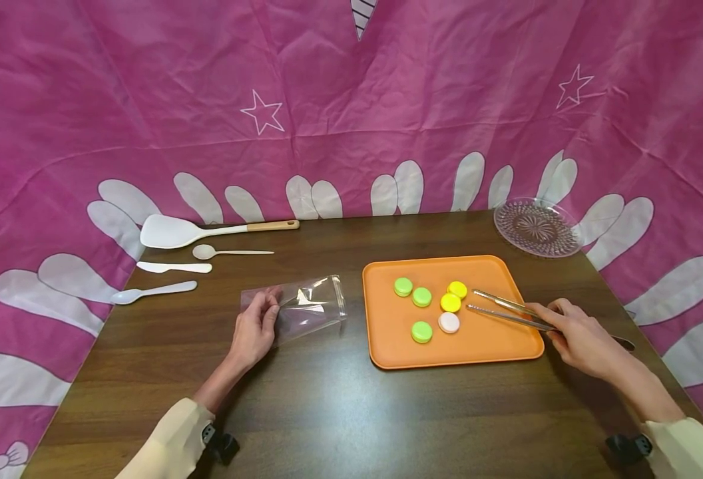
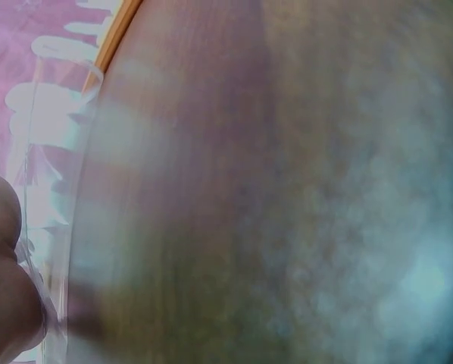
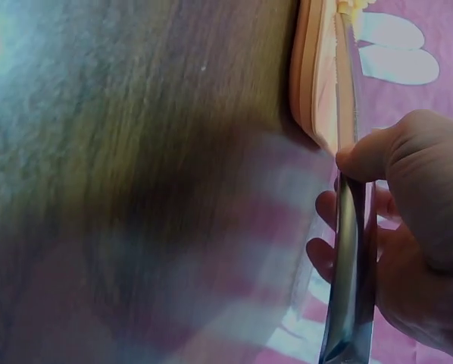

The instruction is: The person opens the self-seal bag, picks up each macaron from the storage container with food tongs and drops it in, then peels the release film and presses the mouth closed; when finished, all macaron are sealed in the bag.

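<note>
My left hand (image 1: 255,327) pinches one end of a clear plastic bag (image 1: 312,305), whose other end points right toward the tray. In the left wrist view the bag (image 2: 58,205) shows beside the fingertips. My right hand (image 1: 579,332) grips metal tongs (image 1: 510,313) with thumb and fingers around the arms, also plain in the right wrist view. The tong tips are apart, over the orange tray (image 1: 501,346), just right of two yellow macarons (image 1: 450,303) that touch. Below those lies a pale pink macaron (image 1: 449,322). Green macarons (image 1: 421,332) sit on the tray's left half.
A clear patterned plate (image 1: 537,227) stands at the back right corner. Along the left lie a white spatula (image 1: 168,231) with a wooden handle, a small spoon (image 1: 204,252), a white knife (image 1: 174,267) and a white spoon (image 1: 154,293). A pink cloth (image 1: 351,100) hangs behind the table.
</note>
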A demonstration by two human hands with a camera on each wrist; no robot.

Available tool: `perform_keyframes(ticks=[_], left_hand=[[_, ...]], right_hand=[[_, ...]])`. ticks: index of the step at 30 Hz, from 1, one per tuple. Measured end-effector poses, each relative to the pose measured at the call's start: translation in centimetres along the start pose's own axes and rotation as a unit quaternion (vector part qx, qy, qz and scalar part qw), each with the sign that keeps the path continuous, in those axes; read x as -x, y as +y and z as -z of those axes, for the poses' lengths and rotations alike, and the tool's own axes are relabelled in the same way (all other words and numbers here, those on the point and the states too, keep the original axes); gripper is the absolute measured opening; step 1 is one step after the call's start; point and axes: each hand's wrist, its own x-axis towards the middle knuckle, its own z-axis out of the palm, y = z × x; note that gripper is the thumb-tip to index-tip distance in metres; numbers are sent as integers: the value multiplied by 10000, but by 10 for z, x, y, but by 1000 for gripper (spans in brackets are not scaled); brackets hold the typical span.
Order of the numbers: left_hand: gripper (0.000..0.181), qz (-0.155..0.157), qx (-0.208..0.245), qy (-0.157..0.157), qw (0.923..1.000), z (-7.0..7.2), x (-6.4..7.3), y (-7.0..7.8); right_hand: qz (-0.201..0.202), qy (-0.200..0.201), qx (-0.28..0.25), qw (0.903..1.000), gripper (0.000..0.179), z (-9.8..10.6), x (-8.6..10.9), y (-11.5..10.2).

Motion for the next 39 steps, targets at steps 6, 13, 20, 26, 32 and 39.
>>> perform_keyframes(ticks=[6, 13, 20, 26, 32, 39], left_hand=[[17, 4, 50, -29, 10000, -1, 0, 0], [16, -31, 132, -55, 9999, -1, 0, 2], [17, -44, 161, -18, 9999, 0, 1, 2], [17, -80, 126, -8, 9999, 0, 1, 2], [17, -106, 154, -7, 9998, 1, 1, 3], [16, 25, 205, -98, 9997, 3, 2, 3]], right_hand=[[128, -50, 47, 9999, 64, -4, -9, -1], [116, -51, -109, 9999, 64, -9, -17, -2], [121, 34, -104, 9999, 65, -13, -18, 0], [137, 155, -115, 9997, 61, -14, -19, 2], [77, 146, -52, 9999, 59, -14, -21, 4], [-33, 148, -12, 9999, 56, -14, -21, 5]])
